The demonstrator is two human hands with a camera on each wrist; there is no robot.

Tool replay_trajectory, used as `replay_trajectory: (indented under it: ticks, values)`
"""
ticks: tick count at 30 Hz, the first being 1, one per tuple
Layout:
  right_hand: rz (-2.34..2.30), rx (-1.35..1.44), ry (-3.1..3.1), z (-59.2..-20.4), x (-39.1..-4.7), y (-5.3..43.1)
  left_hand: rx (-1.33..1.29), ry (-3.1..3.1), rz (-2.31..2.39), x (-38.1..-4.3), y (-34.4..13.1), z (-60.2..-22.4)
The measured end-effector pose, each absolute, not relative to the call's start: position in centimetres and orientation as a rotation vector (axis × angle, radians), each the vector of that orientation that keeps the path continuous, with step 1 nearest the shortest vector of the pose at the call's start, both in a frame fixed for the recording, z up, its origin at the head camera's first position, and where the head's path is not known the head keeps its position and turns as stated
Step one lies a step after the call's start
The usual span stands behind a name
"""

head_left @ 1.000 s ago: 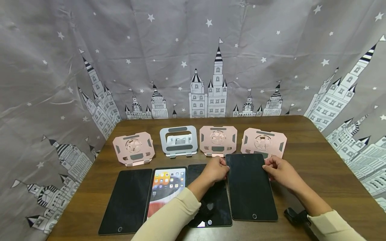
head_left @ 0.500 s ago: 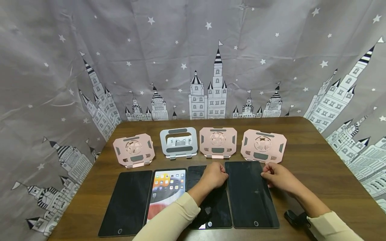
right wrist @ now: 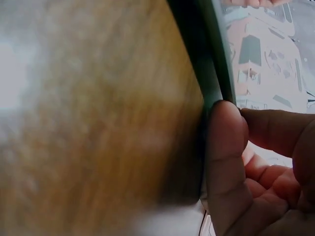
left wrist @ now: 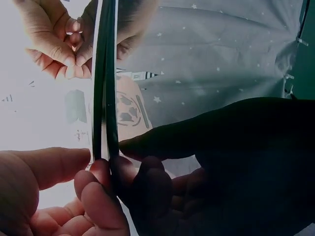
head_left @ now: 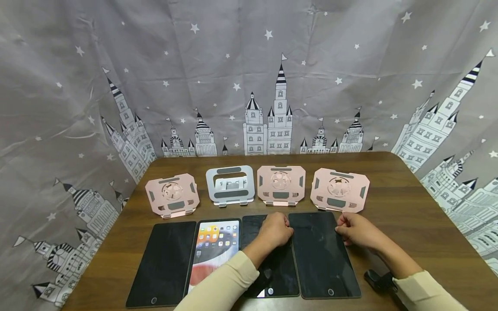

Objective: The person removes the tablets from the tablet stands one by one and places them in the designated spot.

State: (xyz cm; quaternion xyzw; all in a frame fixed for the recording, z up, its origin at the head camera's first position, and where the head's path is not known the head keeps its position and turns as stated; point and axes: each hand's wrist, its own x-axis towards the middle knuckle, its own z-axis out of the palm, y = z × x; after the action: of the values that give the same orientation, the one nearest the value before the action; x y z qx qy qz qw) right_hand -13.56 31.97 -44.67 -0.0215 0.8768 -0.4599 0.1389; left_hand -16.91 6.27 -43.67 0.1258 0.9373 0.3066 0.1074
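Note:
A black tablet [head_left: 324,259] with a round home button lies almost flat at the right end of a row of tablets. My left hand [head_left: 276,230] pinches its upper left edge, while my right hand [head_left: 355,231] grips the upper right edge between thumb and fingers. In the right wrist view, thumb and finger close on the tablet's thin edge [right wrist: 224,59]. Under my left hand and forearm, another dark tablet [head_left: 283,276] is partly hidden. Left of it lie a tablet with a lit home screen [head_left: 218,242] and a dark tablet [head_left: 165,259].
Behind the tablets stand a pink stand [head_left: 173,196], a light grey stand [head_left: 230,185], a second pink stand [head_left: 281,185] and a third pink stand [head_left: 340,189]. The wooden table [head_left: 404,207] ends at a grey castle-print curtain [head_left: 249,65]. A black strap [head_left: 377,280] hangs by my right wrist.
Both hands have lowered the right-hand tablet toward the table and nearer to me. Its top edge no longer covers the foot of the rightmost pink stand. The other tablets stay put.

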Motion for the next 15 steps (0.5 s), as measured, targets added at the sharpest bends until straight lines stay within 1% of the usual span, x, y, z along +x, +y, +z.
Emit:
replay_trajectory:
  ticks: [8, 12, 15]
  values:
    - [-1.309, -0.064, 2.526, -44.1, -13.7, 31.9, 0.358, 2.76, 0.874, -17.0, 6.4, -43.4]
    - [-1.35, -0.028, 2.486, -44.1, -13.6, 32.2, 0.442, 2.731, 0.925, -17.2, 6.0, -43.4]
    - [-1.37, -0.015, 2.496, -44.0, -13.5, 32.2, 0.503, 2.665, 1.046, -17.3, 4.9, -43.1]
